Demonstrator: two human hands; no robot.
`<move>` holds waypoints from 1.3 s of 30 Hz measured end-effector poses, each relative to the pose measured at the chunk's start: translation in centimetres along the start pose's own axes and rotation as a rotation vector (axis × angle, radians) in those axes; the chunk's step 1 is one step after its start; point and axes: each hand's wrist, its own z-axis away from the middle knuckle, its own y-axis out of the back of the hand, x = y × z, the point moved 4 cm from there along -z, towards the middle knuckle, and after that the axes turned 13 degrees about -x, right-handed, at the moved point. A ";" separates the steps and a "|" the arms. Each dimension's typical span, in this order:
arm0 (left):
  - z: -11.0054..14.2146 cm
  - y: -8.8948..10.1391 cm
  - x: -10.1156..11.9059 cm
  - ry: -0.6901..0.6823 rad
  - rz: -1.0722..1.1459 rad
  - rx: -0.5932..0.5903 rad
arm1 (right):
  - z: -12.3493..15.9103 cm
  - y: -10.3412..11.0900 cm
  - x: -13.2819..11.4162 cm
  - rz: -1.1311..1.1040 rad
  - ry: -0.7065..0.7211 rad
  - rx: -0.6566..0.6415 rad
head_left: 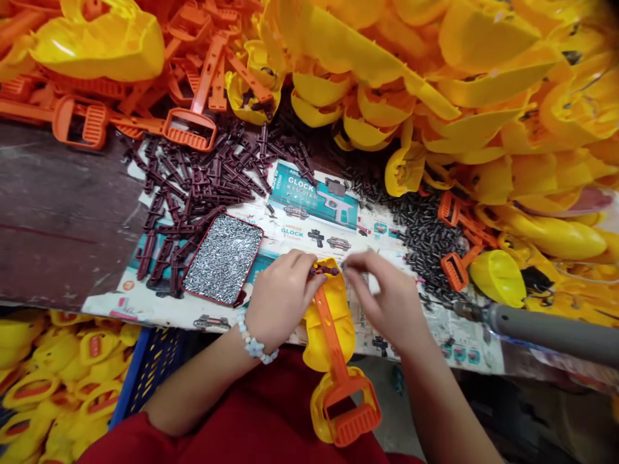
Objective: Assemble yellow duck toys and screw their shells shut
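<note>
My left hand grips the top of a yellow plastic shell with an orange handle piece laid in it, held at the table's near edge. Its fingers press a small dark red part against the shell's top. My right hand hovers just right of that spot, fingers pinched together and blurred; whatever is in them is too small to name. A bead bracelet sits on the left wrist.
A red tray of small silver screws lies left of my hands. Dark red parts and black pins litter the printed paper. Orange handles and yellow shells are heaped behind. A grey screwdriver lies right; a blue crate holds assembled pieces.
</note>
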 end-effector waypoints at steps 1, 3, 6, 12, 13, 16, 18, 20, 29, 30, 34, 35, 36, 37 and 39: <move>0.0 0.0 0.0 0.013 -0.001 -0.003 | 1.1 -0.1 -1.8 -0.024 0.052 -0.036; 0.1 -0.1 0.1 0.034 0.002 -0.006 | 3.0 -0.4 -4.0 -0.064 0.095 -0.100; 0.1 -0.2 0.1 0.046 0.004 -0.012 | 4.1 -0.8 -4.6 -0.076 0.096 -0.148; 0.2 -0.4 0.1 0.035 0.019 -0.025 | 3.8 -1.9 -4.2 -0.059 0.105 -0.178; 0.3 -0.4 0.1 0.032 0.025 -0.022 | 3.7 -1.9 -4.2 -0.045 0.102 -0.179; 0.3 -0.5 0.2 0.021 0.023 0.002 | 3.4 -1.7 -4.3 -0.022 0.093 -0.178; 0.3 -0.6 0.3 0.012 0.008 0.019 | 3.1 -1.5 -4.5 -0.029 0.090 -0.165; 0.3 -0.6 0.4 0.012 0.001 0.021 | 2.7 -1.4 -4.8 -0.042 0.082 -0.142; 2.8 0.3 -0.1 -0.091 0.117 -0.027 | 3.4 -2.4 -5.1 -0.113 -0.044 0.073; 2.9 0.3 -0.3 -0.073 0.124 -0.008 | 3.4 -2.5 -5.1 -0.139 -0.035 0.069; 2.7 -0.1 -0.4 -0.080 0.104 0.055 | 2.9 -2.3 -5.2 -0.158 0.001 0.035; 2.6 -0.1 -0.3 -0.092 0.097 0.058 | 2.8 -2.3 -5.2 -0.148 -0.001 0.021; 2.5 -0.1 -0.3 -0.099 0.094 0.060 | 2.8 -2.4 -5.1 -0.142 -0.008 0.008; 2.5 -0.1 -0.3 -0.099 0.098 0.064 | 2.8 -2.4 -5.0 -0.151 -0.020 0.003; 2.4 0.0 -0.5 -0.079 0.114 0.068 | 3.3 -2.6 -4.3 -0.239 -0.067 0.006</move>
